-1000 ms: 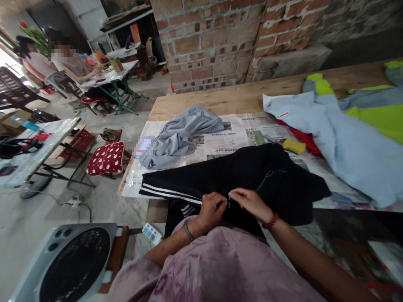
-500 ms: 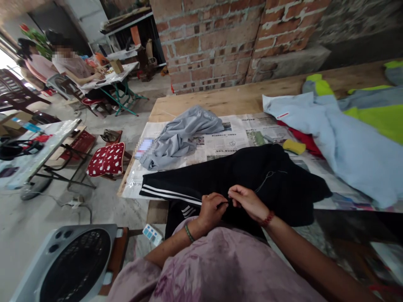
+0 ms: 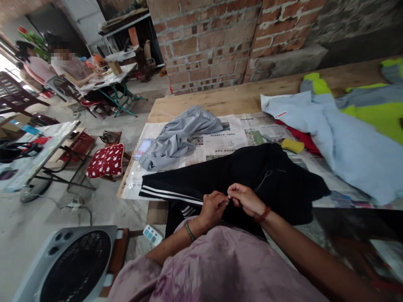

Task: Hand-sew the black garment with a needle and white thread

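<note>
Black track pants point(image 3: 252, 161) with white stripes along one leg lie across the table's near edge. A loop of light thread point(image 3: 264, 178) rests on the dark cloth. My left hand point(image 3: 213, 208) is closed in a pinch just over the pants, its fingertips nearly meeting those of my right hand point(image 3: 247, 199). The right thumb and finger are pinched too. Whatever small thing sits between the fingertips is too tiny to make out. To the far side lies a crumpled grey garment point(image 3: 189, 130).
Newspaper point(image 3: 242, 130) covers part of the wooden table point(image 3: 233, 102). A yellow sponge point(image 3: 292, 145) and a light blue garment point(image 3: 340, 134) lie to the right. A fan point(image 3: 75, 264) stands at lower left, near a patterned stool cushion point(image 3: 105, 160). People sit at a table behind.
Both hands stay pinched close together over the black pants, with only slight finger movement. The view has shifted very slightly. The garments have not moved.
</note>
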Demonstrator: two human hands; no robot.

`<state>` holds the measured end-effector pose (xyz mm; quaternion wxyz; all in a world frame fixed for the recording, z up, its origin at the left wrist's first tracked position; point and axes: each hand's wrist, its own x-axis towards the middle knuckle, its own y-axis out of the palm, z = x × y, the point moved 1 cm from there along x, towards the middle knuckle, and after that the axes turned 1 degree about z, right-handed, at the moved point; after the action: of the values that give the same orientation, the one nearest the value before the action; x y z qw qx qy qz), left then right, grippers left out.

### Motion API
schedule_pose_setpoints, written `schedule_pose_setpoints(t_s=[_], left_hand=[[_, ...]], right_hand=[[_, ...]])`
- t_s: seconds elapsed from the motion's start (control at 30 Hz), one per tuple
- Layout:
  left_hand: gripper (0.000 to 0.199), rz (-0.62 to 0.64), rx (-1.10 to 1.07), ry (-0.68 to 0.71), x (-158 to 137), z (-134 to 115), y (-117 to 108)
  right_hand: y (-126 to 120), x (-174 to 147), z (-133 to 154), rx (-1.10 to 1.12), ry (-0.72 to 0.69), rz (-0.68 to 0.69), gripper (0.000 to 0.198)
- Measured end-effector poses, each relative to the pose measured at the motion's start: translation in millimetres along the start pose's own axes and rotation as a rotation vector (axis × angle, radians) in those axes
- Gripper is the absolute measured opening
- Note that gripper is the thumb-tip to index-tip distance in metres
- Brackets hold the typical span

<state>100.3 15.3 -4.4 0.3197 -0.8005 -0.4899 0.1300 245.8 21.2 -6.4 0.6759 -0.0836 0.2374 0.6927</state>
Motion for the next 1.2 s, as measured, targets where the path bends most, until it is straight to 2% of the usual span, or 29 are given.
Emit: schedule_pose_setpoints(t_s=[0.2,0.3,0.53,0.67,0.8,0.87,1.0,1.07,1.2], left_hand=[[0.012,0.071,0.086,0.071,-5.9,-4.1,-4.4],[0.013,0.018,0.082,0.041,-5.3,-1.7,-4.2],[0.013,-0.069,0.118,0.118,-1.2,-0.7,0.9],[0.018,-0.075,0.228,0.256,-4.1,-2.1,1.9],[0.016,0.024,0.283,0.405,-10.1,-0.2,3.7],[0.016,0.001,0.257,0.386,-11.2,2.0,3.5],[0.015,-0.094,0.153,0.249,-8.3,6.0,1.6],[0.014,-0.091,0.104,0.203,-7.0,6.8,1.0],[0.015,-0.119,0.038,0.060,-6.6,7.2,-0.7]], right_hand=[[-9.2,5.1,3.4,0.090,-0.018,-0.087,0.030],[-10.1,3.5,6.6,0.064,-0.031,-0.063,0.030],[-1.7,-7.2,10.1,-0.038,-0.072,-0.040,0.025],[-1.0,-3.6,6.0,0.005,-0.089,-0.075,0.026],[-8.6,7.0,6.4,0.155,-0.081,-0.130,0.033],[-12.3,9.9,10.5,0.180,-0.092,-0.144,0.035],[-11.3,5.1,22.9,0.147,-0.123,-0.133,0.039],[-7.9,0.4,28.9,0.188,-0.112,-0.089,0.039],[-0.1,-5.4,33.1,0.407,-0.040,0.044,0.035]])
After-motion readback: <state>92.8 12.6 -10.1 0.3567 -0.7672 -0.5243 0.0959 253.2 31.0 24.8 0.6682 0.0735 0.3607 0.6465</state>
